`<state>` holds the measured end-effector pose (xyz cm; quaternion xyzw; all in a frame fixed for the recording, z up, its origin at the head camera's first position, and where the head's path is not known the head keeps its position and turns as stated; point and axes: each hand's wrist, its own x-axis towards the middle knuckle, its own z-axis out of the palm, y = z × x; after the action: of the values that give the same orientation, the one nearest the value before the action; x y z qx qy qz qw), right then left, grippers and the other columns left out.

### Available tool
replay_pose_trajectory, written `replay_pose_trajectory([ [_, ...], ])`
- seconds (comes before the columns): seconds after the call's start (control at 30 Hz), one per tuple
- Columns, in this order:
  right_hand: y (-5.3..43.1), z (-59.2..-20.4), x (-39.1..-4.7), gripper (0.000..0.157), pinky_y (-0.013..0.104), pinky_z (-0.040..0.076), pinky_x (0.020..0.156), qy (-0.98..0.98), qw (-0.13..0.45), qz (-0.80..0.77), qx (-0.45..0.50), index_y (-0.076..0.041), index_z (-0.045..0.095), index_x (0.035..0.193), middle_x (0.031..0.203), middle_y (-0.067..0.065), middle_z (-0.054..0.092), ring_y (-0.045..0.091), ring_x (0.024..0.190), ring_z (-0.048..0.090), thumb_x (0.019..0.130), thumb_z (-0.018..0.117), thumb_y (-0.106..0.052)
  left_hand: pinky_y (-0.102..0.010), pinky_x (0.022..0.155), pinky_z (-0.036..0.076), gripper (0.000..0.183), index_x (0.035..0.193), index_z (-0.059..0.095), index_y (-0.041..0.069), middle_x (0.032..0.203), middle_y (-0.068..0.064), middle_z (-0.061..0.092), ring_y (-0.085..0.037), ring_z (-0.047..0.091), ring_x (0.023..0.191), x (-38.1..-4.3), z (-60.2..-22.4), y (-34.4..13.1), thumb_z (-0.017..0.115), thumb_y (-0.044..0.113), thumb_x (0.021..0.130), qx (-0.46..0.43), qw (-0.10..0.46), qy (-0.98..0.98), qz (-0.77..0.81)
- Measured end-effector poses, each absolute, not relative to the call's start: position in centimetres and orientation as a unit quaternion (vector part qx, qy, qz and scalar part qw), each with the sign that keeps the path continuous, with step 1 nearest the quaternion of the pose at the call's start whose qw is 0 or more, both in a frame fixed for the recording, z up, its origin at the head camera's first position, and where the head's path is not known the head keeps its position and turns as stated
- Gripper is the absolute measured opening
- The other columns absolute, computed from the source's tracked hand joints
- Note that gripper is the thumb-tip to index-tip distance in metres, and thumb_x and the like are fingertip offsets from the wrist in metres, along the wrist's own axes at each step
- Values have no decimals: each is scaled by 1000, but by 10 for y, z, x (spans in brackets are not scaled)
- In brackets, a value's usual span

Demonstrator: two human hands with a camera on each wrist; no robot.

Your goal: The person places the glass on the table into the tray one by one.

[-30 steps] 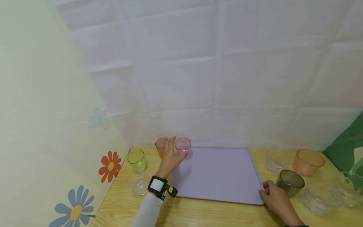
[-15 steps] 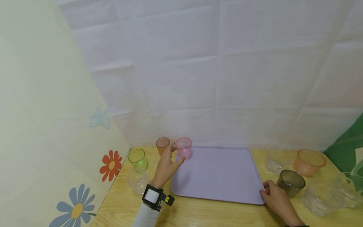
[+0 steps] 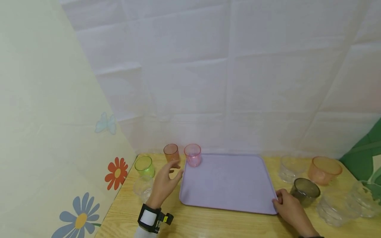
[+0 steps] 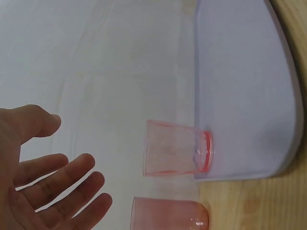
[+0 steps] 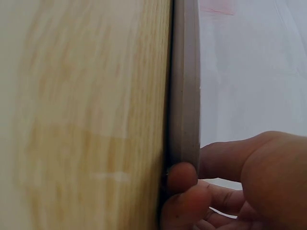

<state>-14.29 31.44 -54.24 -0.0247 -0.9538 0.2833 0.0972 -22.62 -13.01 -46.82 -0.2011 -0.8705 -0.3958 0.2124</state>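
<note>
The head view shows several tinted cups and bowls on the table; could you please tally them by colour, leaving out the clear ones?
Pink cup: 1
Green cup: 1
Reddish-brown cup: 1
Pale orange bowl: 1
Smoky grey cup: 1
Total: 5

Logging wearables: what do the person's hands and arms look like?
Left hand and right hand: no gloves. Left: pale grey sleeve, black wrist mount with white panel, small black side module with yellow mark. Right: dark band, partly cut off.
</note>
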Motion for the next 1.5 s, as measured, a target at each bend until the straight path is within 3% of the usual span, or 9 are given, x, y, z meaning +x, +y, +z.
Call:
replay_pose_trajectory([
  [0.23, 314, -541, -143, 26, 31, 44, 64, -953, 73, 292, -30, 13, 59, 107, 81, 2, 58, 17, 74, 53, 94, 69, -7, -46, 92, 61, 40, 130, 69, 10, 127, -9, 67, -24, 68, 113, -214, -476, -150, 82, 13, 93, -182, 271, -871, -367],
  [0.63, 317, -538, -139, 27, 31, 44, 64, -953, 63, 294, -41, 14, 60, 109, 81, 2, 58, 17, 75, 53, 95, 69, -7, -56, 97, 59, 41, 127, 71, 3, 129, -16, 68, -37, 68, 122, -207, -483, -179, 85, 11, 89, -141, 307, -875, -348],
  [0.9, 320, -538, -138, 29, 32, 44, 65, -954, 61, 289, -44, 14, 60, 110, 82, 3, 59, 17, 75, 54, 96, 70, -9, -61, 100, 55, 42, 127, 70, -1, 137, -24, 62, -43, 58, 129, -204, -489, -194, 84, 7, 89, -113, 330, -868, -353],
  [1.3, 318, -538, -139, 29, 31, 44, 64, -952, 55, 297, -43, 15, 59, 111, 82, 3, 60, 18, 75, 55, 97, 70, -8, -66, 108, 48, 57, 136, 63, -4, 147, -24, 53, -45, 47, 138, -202, -504, -215, 86, 17, 88, -54, 256, -895, -362],
  [1.5, 316, -539, -139, 27, 30, 43, 63, -952, 75, 294, -34, 13, 61, 108, 80, 1, 59, 14, 72, 52, 94, 71, -8, -70, 115, 41, 78, 150, 49, -5, 153, -27, 45, -47, 41, 144, -198, -510, -224, 87, 25, 88, -17, 193, -901, -389],
])
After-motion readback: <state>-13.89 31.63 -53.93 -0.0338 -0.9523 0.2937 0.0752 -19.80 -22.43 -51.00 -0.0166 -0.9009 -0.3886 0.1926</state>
